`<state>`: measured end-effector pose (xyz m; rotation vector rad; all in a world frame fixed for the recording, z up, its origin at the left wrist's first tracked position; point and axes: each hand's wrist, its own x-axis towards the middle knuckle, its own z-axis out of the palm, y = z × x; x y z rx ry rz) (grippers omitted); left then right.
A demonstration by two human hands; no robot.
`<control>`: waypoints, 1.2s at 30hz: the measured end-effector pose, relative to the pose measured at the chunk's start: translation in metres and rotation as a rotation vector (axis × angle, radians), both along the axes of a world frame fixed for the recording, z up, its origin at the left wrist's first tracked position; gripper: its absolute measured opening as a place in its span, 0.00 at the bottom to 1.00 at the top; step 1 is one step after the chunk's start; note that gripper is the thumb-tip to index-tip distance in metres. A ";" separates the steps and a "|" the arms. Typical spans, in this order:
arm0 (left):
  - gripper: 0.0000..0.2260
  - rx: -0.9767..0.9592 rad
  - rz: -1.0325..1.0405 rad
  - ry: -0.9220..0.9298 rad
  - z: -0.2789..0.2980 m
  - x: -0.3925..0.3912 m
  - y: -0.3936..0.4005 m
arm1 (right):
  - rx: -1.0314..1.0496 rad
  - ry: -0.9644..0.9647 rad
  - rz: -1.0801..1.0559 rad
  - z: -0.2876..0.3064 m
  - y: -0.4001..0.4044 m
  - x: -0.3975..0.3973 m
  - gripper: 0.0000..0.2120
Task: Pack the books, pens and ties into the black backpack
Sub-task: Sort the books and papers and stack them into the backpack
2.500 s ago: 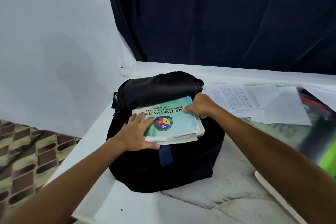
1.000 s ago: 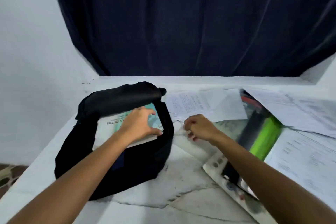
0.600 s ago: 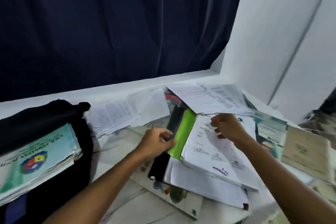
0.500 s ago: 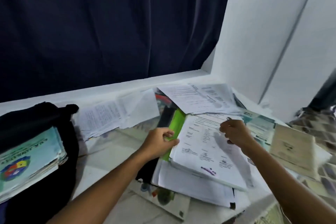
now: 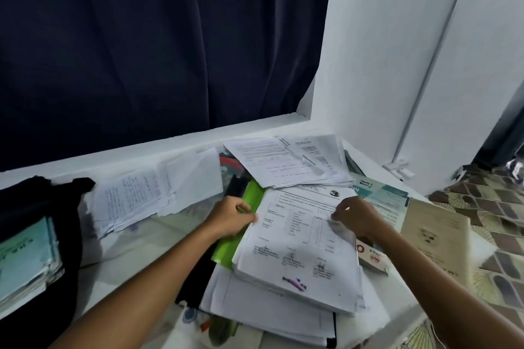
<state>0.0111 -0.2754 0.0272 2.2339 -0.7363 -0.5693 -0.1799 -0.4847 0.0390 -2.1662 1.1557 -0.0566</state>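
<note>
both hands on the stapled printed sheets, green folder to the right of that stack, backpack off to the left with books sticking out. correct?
Not quite. In the head view the green folder lies to the left of the printed sheets, under the left hand, not to the right. The rest holds: the right hand is also at the sheets, and the black backpack sits at the left with books sticking out.

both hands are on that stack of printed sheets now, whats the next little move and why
Probably lift the stack of printed sheets clear of the pile. The left hand grips its left edge beside the green folder, the right hand pinches its right side, and the black backpack with a book sits to the left.
</note>
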 end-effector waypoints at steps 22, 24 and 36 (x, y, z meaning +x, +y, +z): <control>0.17 -0.071 0.332 0.129 0.017 0.153 -0.147 | 0.447 -0.396 -0.426 -0.018 -0.230 0.114 0.04; 0.21 -0.041 0.320 0.084 0.016 0.150 -0.158 | 0.538 -0.394 -0.390 -0.023 -0.238 0.122 0.06; 0.40 0.141 0.288 -0.094 0.012 0.097 -0.213 | 0.847 -0.457 -0.048 -0.025 -0.251 0.150 0.15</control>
